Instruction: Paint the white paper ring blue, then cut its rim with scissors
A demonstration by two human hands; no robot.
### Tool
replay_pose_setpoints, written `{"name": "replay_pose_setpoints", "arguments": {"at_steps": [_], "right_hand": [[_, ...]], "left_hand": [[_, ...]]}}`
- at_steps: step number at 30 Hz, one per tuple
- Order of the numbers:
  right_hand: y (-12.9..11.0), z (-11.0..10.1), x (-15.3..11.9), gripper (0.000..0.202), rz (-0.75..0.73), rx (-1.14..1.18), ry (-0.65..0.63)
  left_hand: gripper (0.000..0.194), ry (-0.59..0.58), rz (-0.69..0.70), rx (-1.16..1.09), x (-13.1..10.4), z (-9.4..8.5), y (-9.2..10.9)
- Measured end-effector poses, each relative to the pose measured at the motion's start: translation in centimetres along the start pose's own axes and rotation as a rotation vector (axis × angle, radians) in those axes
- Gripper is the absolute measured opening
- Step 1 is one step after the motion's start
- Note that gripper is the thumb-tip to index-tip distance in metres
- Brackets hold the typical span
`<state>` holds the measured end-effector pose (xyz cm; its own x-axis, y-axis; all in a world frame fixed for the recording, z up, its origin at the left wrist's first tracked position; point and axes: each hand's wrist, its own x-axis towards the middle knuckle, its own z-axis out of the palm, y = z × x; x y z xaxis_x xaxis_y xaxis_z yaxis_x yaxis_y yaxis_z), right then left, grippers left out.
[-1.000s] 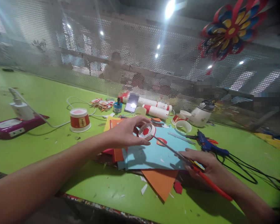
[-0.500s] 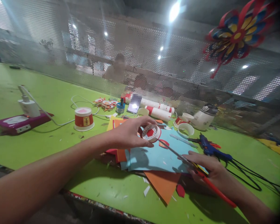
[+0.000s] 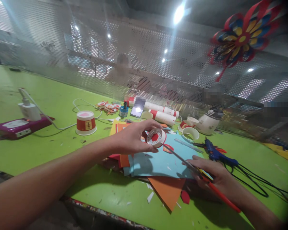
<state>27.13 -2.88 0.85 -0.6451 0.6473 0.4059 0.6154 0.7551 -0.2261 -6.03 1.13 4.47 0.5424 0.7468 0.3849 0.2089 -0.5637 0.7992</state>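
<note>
My left hand point(image 3: 132, 135) pinches the cup piece point(image 3: 156, 138) between thumb and fingers, holding it raised over the blue paper point(image 3: 158, 166). The piece lies at the fingertips of this nearer hand, up and to the left of my right hand point(image 3: 213, 171). It is a short, wide round, so its long axis runs across its face. That open face, with the red hexagon point(image 3: 155, 137) in it, turns towards me and tilts a little left; its white wall shows on the right. My right hand is closed around the tool point(image 3: 182, 159), whose length slants from the red handle at lower right up to the thin tip at the piece's lower right rim. I cannot tell if these 2 touch. The glue gun point(image 3: 218, 155) lies beyond my right hand.
</note>
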Motion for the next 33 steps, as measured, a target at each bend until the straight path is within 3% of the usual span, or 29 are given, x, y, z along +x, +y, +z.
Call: {"name": "replay_pose_setpoints", "arguments": {"at_steps": [5, 18, 33], "right_hand": [[-0.07, 0.02, 0.06, 0.04, -0.007, -0.026, 0.044], [0.42, -0.17, -0.4, 0.041, 0.013, -0.085, -0.018], [0.24, -0.1, -0.36, 0.043, 0.019, -0.041, -0.038]], "left_hand": [[0.056, -0.007, -0.015, 0.029, -0.06, -0.03, -0.01], [0.058, -0.018, -0.042, 0.018, 0.05, -0.03, 0.24], [0.057, -0.023, 0.033, 0.023, 0.18, -0.02, -0.54]]}}
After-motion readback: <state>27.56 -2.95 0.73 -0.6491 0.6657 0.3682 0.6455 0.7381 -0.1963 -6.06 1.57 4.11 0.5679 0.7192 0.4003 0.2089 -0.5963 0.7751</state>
